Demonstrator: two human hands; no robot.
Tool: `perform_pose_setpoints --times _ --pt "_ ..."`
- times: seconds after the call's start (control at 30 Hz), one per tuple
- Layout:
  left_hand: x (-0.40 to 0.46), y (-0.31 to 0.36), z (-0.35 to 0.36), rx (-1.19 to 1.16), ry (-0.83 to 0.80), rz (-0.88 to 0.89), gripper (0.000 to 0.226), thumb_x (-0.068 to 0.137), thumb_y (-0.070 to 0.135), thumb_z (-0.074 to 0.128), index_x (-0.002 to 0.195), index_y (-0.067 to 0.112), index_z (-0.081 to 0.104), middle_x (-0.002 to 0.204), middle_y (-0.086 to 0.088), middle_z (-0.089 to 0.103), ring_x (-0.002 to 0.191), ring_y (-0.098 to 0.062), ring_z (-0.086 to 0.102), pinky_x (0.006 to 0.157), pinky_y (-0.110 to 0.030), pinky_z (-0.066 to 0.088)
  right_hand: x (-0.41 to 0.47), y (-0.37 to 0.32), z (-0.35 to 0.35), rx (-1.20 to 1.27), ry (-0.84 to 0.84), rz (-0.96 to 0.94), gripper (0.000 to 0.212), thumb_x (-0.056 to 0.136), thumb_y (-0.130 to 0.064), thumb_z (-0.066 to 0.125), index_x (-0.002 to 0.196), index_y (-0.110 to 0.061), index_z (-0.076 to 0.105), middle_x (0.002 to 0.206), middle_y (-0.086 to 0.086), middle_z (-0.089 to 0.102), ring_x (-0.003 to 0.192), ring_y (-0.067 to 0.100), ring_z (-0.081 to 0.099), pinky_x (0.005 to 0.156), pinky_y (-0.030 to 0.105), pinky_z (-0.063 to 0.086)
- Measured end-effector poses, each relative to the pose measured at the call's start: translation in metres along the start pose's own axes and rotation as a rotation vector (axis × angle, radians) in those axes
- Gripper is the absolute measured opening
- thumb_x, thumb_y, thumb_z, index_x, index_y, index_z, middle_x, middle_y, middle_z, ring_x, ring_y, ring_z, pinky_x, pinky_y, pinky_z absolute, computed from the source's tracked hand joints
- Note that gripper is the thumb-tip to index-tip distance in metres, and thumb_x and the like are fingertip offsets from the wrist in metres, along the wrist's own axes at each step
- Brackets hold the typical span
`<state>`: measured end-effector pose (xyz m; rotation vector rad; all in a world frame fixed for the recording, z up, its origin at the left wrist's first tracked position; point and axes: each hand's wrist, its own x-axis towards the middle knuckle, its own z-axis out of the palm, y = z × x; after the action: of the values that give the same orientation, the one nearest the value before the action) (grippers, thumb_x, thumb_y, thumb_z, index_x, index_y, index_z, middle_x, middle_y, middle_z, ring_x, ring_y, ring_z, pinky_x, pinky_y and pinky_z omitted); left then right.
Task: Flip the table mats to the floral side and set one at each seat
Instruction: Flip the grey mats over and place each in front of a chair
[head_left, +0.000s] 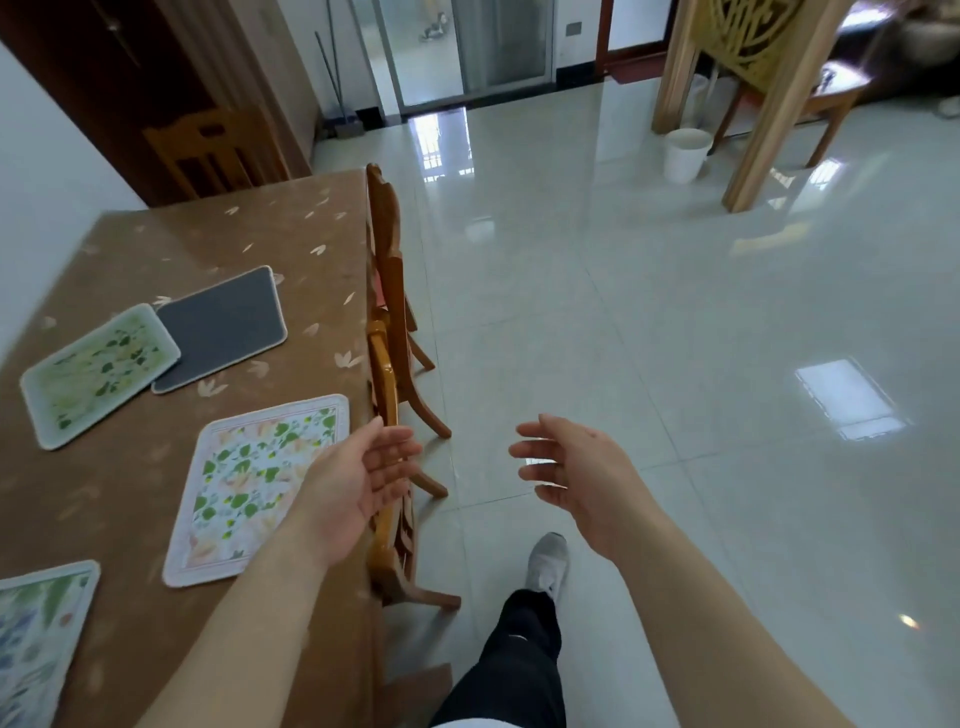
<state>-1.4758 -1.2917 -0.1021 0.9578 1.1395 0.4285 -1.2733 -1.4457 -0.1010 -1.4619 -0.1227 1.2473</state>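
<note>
Viewed from beside the long edge of a table (156, 249) under a brown leaf-print cover. Four table mats noted on its top.

Pink-bordered floral mat (249, 483): floral side up, flat, close to the table's near long edge, partly covered at its right corner by the left forearm. Green floral mat (98, 374): floral side up, further in toward the wall, its right corner overlapping the dark grey mat (223, 327). Dark grey mat: plain side up, flat, touching the green one. Blue-green floral mat (41, 639): floral side up, at the lower left, cut off by the frame edge.

Left hand (363, 478): palm turned inward, fingers extended and loosely spread, holding nothing; positioned over the table's edge, in front of the back of the nearest wooden chair (389, 415). Contact with the chair not determinable. Right hand (576, 467): well apart from the table, over the tiled floor (675, 338), fingers relaxed and slightly curved, palm facing the left hand, holding nothing.

Several wooden chairs pushed in along the table's near side, a second chair (384, 244) further along. Another chair (218, 150) at the far end by a dark wooden door. Dark trouser leg and grey shoe (548, 564) on the floor between the arms. White bin (685, 153) beside a pale carved wooden partition (748, 104) at the upper right. Glass sliding doors at the back of the room.
</note>
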Motion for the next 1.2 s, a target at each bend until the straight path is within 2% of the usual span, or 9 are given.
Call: perform_pose_setpoints --times 0.23,0.37,0.57,0.67,0.83,0.97,1.1,1.2 --pt "0.097 0.036 0.060 -0.033 0.061 0.011 0.040 0.105 0.036 0.049 0.110 0.006 0.074 0.104 -0.015 0.079 0.084 -0.021 0.075 0.073 -0.035 0.055 0.105 -0.072 -0.013 -0.118 -0.039 0.044 0.031 0.103 -0.035 0.055 0.109 -0.013 0.076 0.095 0.004 0.082 0.074 0.018 0.070 0.070 0.031 0.052" --pt "0.160 0.067 0.113 0.022 0.050 -0.071 0.039 0.106 0.035 0.046 0.110 0.009 0.074 0.101 -0.008 0.080 0.096 -0.026 0.075 0.079 -0.038 0.057 0.166 -0.138 -0.008 -0.183 -0.068 0.060 0.031 0.102 -0.036 0.056 0.110 -0.013 0.075 0.096 0.005 0.082 0.071 0.017 0.070 0.067 0.029 0.051" --pt "0.233 0.167 0.164 -0.068 0.000 0.071 0.039 0.106 0.034 0.046 0.111 0.007 0.073 0.100 -0.009 0.080 0.083 -0.018 0.074 0.076 -0.035 0.055 0.232 -0.239 -0.016 -0.104 -0.063 -0.064 0.029 0.099 -0.033 0.060 0.110 -0.011 0.075 0.092 0.004 0.081 0.070 0.016 0.070 0.069 0.030 0.051" --pt "0.266 0.202 0.170 -0.083 -0.014 0.136 0.040 0.105 0.035 0.047 0.113 0.005 0.072 0.100 -0.010 0.079 0.086 -0.021 0.073 0.077 -0.036 0.054 0.269 -0.268 -0.012 -0.090 -0.075 -0.052 0.029 0.099 -0.032 0.059 0.110 -0.010 0.075 0.091 0.004 0.081 0.069 0.016 0.069 0.068 0.030 0.050" --pt "0.322 0.212 0.166 -0.036 0.121 0.066 0.039 0.105 0.036 0.049 0.111 0.007 0.074 0.103 -0.012 0.079 0.095 -0.027 0.074 0.077 -0.038 0.055 0.351 -0.304 0.007 -0.153 -0.175 0.012 0.030 0.100 -0.034 0.058 0.111 -0.011 0.074 0.091 0.003 0.081 0.068 0.015 0.070 0.065 0.029 0.051" --pt "0.374 0.224 0.158 -0.107 0.319 -0.010 0.036 0.102 0.035 0.053 0.103 0.009 0.079 0.101 -0.012 0.080 0.094 -0.028 0.076 0.077 -0.039 0.056 0.436 -0.342 0.028 -0.198 -0.244 0.052 0.030 0.098 -0.036 0.060 0.109 -0.012 0.075 0.093 0.004 0.081 0.070 0.016 0.071 0.066 0.030 0.052" --pt "0.428 0.289 0.152 -0.227 0.450 0.040 0.035 0.103 0.033 0.052 0.105 0.006 0.076 0.100 -0.014 0.079 0.082 -0.022 0.076 0.074 -0.036 0.056 0.519 -0.399 0.082 -0.257 -0.359 0.107 0.029 0.096 -0.033 0.060 0.110 -0.011 0.075 0.092 0.004 0.081 0.070 0.017 0.070 0.066 0.030 0.052" --pt "0.447 0.344 0.136 -0.305 0.547 0.166 0.036 0.104 0.034 0.052 0.106 0.006 0.075 0.099 -0.015 0.079 0.082 -0.021 0.075 0.071 -0.034 0.057 0.561 -0.438 0.141 -0.280 -0.514 0.127 0.029 0.094 -0.032 0.062 0.110 -0.011 0.074 0.089 0.004 0.079 0.068 0.016 0.068 0.060 0.026 0.053"
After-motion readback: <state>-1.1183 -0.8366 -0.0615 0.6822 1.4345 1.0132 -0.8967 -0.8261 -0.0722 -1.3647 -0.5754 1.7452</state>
